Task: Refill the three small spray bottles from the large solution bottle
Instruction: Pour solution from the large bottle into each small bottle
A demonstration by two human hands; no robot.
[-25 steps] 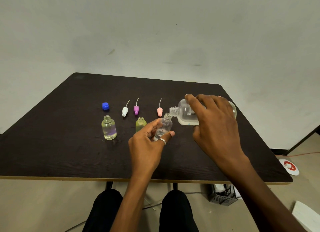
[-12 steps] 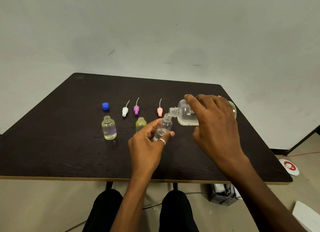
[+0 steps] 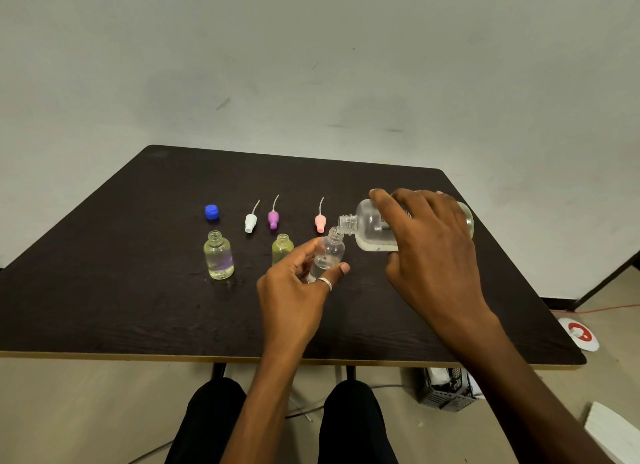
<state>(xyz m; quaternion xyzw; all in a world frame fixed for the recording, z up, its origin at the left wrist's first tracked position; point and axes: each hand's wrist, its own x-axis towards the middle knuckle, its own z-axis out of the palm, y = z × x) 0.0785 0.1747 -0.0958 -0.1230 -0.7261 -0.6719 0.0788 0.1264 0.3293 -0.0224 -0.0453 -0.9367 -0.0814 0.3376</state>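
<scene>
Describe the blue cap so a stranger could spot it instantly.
Start at the dark table and find the row of small tops lying on it. The blue cap is at that row's left end, just behind the leftmost small bottle. Unlike the white top, purple top and pink top, it is squat and has no thin tube.

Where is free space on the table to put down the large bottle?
Bare: the table left of the blue cap and the standing clear bottle; the far strip behind the three spray heads; the near strip along the front edge. Crowded: the middle, around the left hand and right hand.
</scene>
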